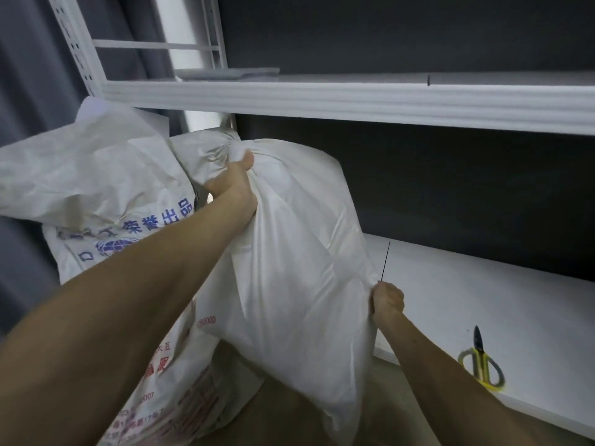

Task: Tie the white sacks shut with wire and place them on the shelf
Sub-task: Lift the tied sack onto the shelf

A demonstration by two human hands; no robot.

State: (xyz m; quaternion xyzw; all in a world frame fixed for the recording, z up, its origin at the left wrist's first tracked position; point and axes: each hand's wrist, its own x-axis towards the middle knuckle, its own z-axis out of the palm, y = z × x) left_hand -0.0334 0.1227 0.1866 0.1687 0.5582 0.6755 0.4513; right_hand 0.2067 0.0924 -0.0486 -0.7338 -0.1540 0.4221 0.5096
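A plain white sack (pixel 289 252) hangs tilted in front of me, partly over the lower shelf board (pixel 483 304). My left hand (pixel 235 185) grips its gathered neck near the top. My right hand (pixel 388 299) pinches the sack's lower right edge. A thin dark wire (pixel 385 260) sticks up just above that hand. A second white sack (pixel 106 194) with blue and red printing stands at the left, its top open and crumpled.
Yellow-handled scissors (pixel 481 362) lie on the lower shelf board at the right. An upper white shelf (pixel 354 98) runs across above the sacks, with a perforated upright (pixel 75 43) at the left. Grey curtain hangs at the far left.
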